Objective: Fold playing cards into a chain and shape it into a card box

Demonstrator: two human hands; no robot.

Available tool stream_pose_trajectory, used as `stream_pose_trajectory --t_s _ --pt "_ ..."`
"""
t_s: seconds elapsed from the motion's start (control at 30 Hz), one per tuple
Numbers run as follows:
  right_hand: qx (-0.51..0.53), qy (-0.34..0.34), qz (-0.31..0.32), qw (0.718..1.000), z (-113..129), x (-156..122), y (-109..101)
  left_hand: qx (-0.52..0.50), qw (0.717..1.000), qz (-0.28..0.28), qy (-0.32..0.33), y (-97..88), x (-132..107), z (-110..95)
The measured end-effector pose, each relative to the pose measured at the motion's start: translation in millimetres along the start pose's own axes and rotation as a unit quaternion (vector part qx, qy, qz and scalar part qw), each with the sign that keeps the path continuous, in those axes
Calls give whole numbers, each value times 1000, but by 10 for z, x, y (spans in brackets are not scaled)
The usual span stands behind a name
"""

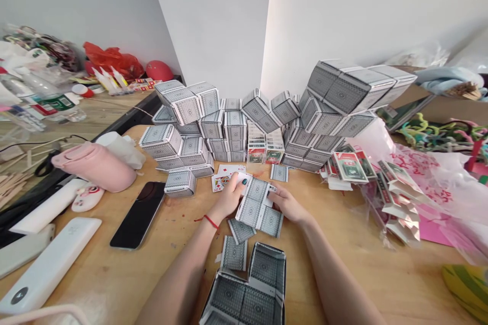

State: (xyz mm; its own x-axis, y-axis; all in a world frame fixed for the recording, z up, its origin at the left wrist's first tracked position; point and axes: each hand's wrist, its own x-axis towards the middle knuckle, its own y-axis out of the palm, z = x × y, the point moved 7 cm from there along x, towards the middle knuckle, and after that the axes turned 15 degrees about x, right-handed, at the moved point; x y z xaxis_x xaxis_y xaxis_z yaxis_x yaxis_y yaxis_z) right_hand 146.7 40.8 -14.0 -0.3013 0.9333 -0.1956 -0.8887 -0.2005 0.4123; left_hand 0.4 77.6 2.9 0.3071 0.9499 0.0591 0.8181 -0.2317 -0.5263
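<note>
Both hands grip grey-backed playing cards [252,202] above the table, joined or overlapped in a cluster. My left hand [227,197] pinches its upper left part, thumb on top. My right hand [286,204] holds its right side, where a card corner marked 2 shows; some of those fingers are hidden beneath. Just behind lie face-up cards [221,181] and one face-down card [279,172]. Loose grey-backed cards [234,253] rest below the hands. Nearest me stands an open box shape made of cards [263,287]. I cannot tell how the held cards are fastened.
Stacked card blocks [183,104] rise at the back left, with taller ones [343,89] at the back right. Card packs [349,166] and opened cartons [400,198] lie right. On the left are a phone [139,216], a white power bank [51,264] and a pink bottle [95,165].
</note>
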Motion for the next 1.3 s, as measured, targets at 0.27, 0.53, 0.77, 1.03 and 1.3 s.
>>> stream_pose_trajectory --t_s 0.27,0.53,0.77,1.03,1.3 --pt "26 -53 -90 994 52 64 -77 -73 997 -13 -36 -5 -6 31" --pt "38 -57 -113 991 18 72 -118 -116 991 -25 -57 -63 0 51" --pt "69 -46 -116 990 29 47 -113 -32 998 -30 -41 -140 -3 1" --pt "79 -52 -114 989 71 50 -88 -69 994 -30 -77 -203 12 18" --pt "60 -99 -128 985 165 23 -77 -143 980 -46 -127 -166 20 173"
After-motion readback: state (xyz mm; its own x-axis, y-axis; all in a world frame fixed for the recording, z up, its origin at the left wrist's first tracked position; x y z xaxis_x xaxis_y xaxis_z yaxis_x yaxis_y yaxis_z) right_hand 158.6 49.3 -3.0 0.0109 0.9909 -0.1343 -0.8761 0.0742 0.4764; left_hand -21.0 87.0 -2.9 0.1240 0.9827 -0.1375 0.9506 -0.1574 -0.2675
